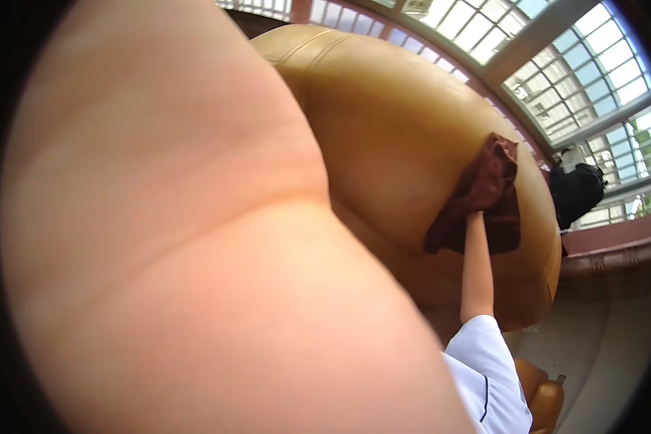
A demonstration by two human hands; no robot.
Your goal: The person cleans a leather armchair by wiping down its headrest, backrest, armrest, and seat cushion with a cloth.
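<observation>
A blurred expanse of bare skin, part of my left hand or arm (195, 239), fills the left and lower middle of the view, very close to the camera; no fingers can be made out. My right arm, in a short white sleeve (488, 362), reaches up to a crumpled dark maroon cloth (505, 226). The cloth lies against the curved tan leather surface of a large padded seat (390, 108). Folds of the cloth cover my right hand (475, 215) from about the wrist on, so its fingers are hidden.
Large gridded windows (564, 94) stand behind the seat at the upper right. A black item (577, 194) is by the window, beyond the seat's right edge. Another tan padded piece (548, 405) shows at the lower right, beside a pale floor (607, 347).
</observation>
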